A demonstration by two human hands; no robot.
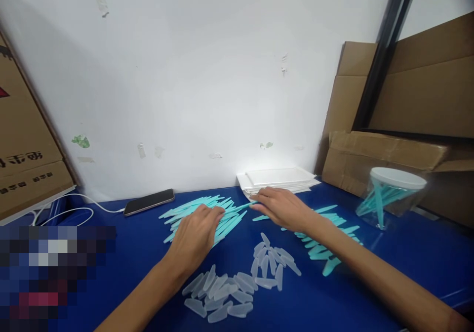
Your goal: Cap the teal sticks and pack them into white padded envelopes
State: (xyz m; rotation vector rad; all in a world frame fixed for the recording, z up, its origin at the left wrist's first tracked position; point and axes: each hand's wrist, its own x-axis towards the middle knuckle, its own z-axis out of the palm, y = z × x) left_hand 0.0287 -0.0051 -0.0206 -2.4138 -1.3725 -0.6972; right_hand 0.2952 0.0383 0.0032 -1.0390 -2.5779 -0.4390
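Observation:
My right hand (283, 207) is closed, with thumb and fingers pinching one end of a slim teal plastic stick (242, 207). The stick points left, toward my left hand (200, 228). That hand is over the left pile of teal sticks (192, 207), its fingers curled together; whatever they grip is hidden behind the knuckles. A second group of teal sticks (318, 250) lies beneath and beyond my right forearm. Between my arms, translucent blade-shaped caps lie in two clusters: a nearer one (222, 292) and a smaller one (272, 260).
A clear tub with a white lid (398, 178) holds more teal sticks at the right. White flat sheets (281, 176) are stacked by the wall. A phone (148, 202) with a white cable lies at back left. Cardboard boxes (31, 124) flank the blue table (133, 253).

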